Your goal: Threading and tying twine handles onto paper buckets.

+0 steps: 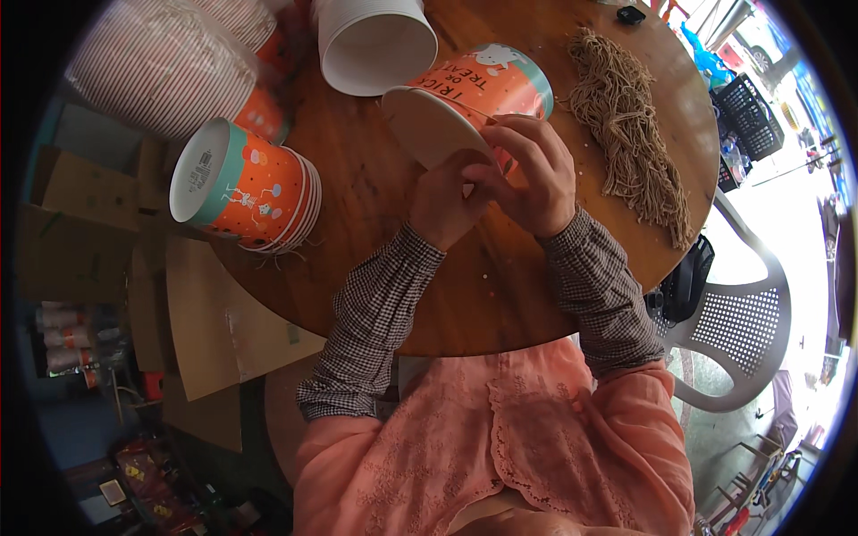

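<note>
An orange paper bucket (533,87) with a teal band lies tipped on the table, its white mouth turned toward me. Across its rim runs a thin tan cord (453,102), leading to my right hand. At the near right part of the rim, my left hand (451,198) is closed, thumb and fingers pinching the edge. My right hand (539,174) is closed beside it, bent fingers against the bucket and cord. The fingertips of both hands meet there, and what lies between them is partly hidden.
To the left stands an upside-down stack of matching buckets (259,192), cord ends showing below. Behind are a white bucket (380,58) and long plastic-wrapped bucket stacks (161,67). A bundle of tan cords (626,125) lies right. Cardboard boxes (210,308) and a grey chair (737,322) flank the table.
</note>
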The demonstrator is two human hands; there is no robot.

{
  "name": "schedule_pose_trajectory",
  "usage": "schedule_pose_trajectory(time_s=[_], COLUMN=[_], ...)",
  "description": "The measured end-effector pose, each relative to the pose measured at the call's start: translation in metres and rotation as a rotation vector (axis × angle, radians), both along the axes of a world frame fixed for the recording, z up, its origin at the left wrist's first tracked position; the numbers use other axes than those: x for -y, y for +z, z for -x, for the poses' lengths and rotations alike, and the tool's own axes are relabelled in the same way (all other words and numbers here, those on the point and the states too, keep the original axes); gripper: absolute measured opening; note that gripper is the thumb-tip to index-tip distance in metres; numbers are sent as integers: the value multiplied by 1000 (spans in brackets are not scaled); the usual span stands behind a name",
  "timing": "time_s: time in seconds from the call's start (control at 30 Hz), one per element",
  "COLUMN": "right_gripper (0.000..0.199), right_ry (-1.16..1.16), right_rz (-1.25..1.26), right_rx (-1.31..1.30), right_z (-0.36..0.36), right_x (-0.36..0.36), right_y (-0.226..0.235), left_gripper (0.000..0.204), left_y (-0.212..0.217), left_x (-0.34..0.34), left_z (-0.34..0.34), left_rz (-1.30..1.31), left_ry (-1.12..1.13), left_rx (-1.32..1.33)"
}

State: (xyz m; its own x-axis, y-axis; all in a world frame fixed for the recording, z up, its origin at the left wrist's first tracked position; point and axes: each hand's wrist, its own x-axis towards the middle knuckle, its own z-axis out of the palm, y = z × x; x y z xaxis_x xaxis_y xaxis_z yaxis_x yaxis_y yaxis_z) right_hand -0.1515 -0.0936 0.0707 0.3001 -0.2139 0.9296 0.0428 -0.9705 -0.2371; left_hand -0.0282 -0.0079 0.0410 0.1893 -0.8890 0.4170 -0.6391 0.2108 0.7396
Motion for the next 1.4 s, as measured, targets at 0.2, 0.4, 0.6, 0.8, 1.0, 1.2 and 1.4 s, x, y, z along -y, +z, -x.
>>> schedule_pose_trajectory(time_s=[0.2, 0.4, 0.6, 0.8, 1.0, 1.2, 1.4], right_gripper=[43, 40, 50, 37, 9, 13, 14], right_ry=[-291, -172, -150, -42, 116, 340, 283], right_rz=[-287, -783, -510, -129, -617, -936, -877], right_rx=[-179, -97, -164, -249, -84, 58, 92], right_z=[4, 0, -1, 4, -1, 7, 10], right_x=[-4, -6, -13, -14, -20, -25, -26], right_y=[5, 1, -1, 5, -3, 6, 8], left_gripper=[13, 10, 9, 9, 18, 22, 13], left_y=[-10, 0, 24, 37, 31, 37, 42], left_x=[2, 0, -11, -8, -7, -8, -15], left_z=[-8, -9, -13, -5, 16, 22, 23], left_rz=[83, 130, 131, 411, 365, 282, 337], left_ry=[-70, -74, 7, 91, -10, 19, 122], left_rx=[-240, -459, -656, -82, -517, -449, -119])
